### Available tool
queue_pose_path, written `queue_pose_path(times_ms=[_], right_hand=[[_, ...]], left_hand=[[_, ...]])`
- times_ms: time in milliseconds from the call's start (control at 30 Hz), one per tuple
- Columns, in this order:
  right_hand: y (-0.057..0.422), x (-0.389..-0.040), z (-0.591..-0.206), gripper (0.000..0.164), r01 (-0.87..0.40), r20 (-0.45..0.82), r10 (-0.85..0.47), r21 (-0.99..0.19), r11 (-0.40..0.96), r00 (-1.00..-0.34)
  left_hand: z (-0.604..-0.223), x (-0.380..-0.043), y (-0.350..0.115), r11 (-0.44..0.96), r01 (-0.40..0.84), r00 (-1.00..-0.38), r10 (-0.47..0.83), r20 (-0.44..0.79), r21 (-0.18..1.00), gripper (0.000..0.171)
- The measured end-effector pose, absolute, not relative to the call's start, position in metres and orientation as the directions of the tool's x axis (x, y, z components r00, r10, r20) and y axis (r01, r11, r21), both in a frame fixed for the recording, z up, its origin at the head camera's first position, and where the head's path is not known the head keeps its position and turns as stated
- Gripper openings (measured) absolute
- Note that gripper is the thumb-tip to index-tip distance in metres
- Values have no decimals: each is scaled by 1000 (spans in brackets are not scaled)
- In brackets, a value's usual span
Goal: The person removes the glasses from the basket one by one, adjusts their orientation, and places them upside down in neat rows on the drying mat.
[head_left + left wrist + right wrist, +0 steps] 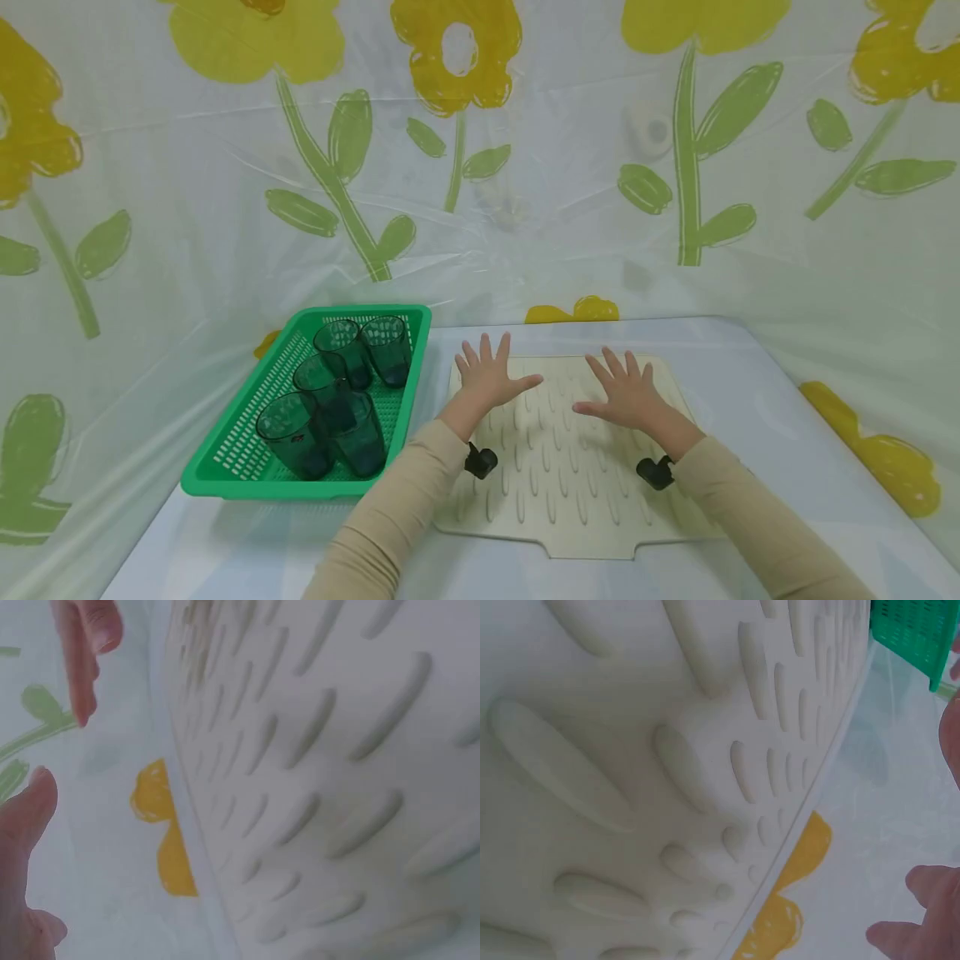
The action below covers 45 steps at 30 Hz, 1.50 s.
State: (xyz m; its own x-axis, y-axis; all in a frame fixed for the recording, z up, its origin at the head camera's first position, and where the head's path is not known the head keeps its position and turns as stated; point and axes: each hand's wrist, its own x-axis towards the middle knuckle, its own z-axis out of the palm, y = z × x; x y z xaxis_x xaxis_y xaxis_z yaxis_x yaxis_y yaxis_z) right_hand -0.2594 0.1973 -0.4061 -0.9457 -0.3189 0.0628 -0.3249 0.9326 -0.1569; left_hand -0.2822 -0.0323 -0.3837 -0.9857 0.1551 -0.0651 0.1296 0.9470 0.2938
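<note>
My left hand (487, 379) is spread with straight fingers above the left part of a cream draining mat (555, 500) with raised ridges. Over the mat's right part, my right hand (626, 393) is spread the same way, and neither hand holds anything. Left of the mat, a green plastic basket (415, 417) contains several dark teal drinking glasses (296, 437), some leaning on one another. In the left wrist view the ridged mat (330, 780) fills the right side, with part of the left hand (19, 855) at the edge. Fingers of the right hand (930, 922) show in the right wrist view.
A white table (720, 358) carries the basket and mat. Behind and beside it hangs a white sheet (540, 167) printed with yellow flowers and green leaves. Small black cameras (482, 462) sit at the wrists.
</note>
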Motion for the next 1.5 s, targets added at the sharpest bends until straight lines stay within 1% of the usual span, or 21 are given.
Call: queue_pose_path(times_ms=[267, 633, 767, 1000, 1133, 1500], right_hand=[[200, -250, -406, 89, -354, 67, -347, -178, 918, -935], [191, -230, -397, 89, -403, 96, -393, -152, 902, -915], [191, -224, -395, 89, -421, 118, -406, -160, 893, -906], [194, -215, -396, 90, -435, 127, -418, -171, 884, -900], [195, -209, -397, 88, -440, 130, -422, -184, 879, -897], [200, -200, -403, 87, -474, 161, -449, -198, 858, -879]], left_hand=[[-360, -290, -42, 970, 127, -991, 133, -15, 209, 97], [-323, -287, -55, 970, 132, -991, 128, 34, 202, 97], [-315, -289, -62, 968, 137, -990, 130, 44, 211, 96], [-308, -294, -79, 959, 134, -991, 132, 25, 250, 94], [-305, -294, -88, 957, 141, -990, 137, 30, 252, 94], [-294, -291, -104, 938, 154, -988, 153, 28, 310, 93]])
